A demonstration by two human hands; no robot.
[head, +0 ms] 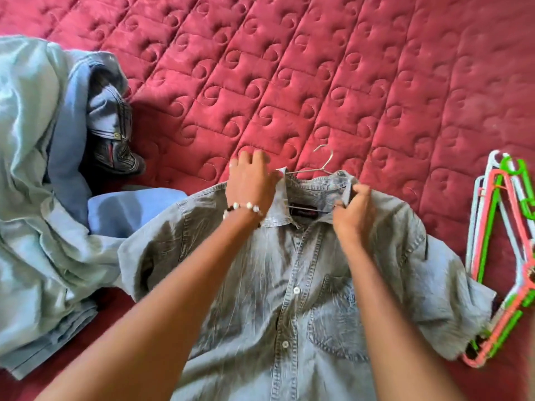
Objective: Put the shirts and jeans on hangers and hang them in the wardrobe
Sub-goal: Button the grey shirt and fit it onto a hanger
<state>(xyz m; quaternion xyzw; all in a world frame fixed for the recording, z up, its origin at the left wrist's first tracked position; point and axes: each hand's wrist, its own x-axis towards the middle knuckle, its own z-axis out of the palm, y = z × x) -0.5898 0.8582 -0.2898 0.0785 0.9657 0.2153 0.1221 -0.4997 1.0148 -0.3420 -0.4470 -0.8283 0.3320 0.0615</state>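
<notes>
A grey denim shirt (289, 285) lies face up on the red quilted bed (318, 68), buttoned down the front, collar pointing away from the person. A metal hanger (320, 166) sits inside the neck, its hook poking out beyond the collar onto the quilt. The left hand (252, 183) rests over the left collar and shoulder, fingers curled down onto the cloth there; a beaded bracelet (243, 208) circles that wrist. The right hand (354, 211) pinches the right collar point between thumb and fingers. A heap of pale blue shirts and jeans (43, 183) is piled well to the left. Coloured plastic hangers (500, 256) lie stacked just beside the right sleeve.
</notes>
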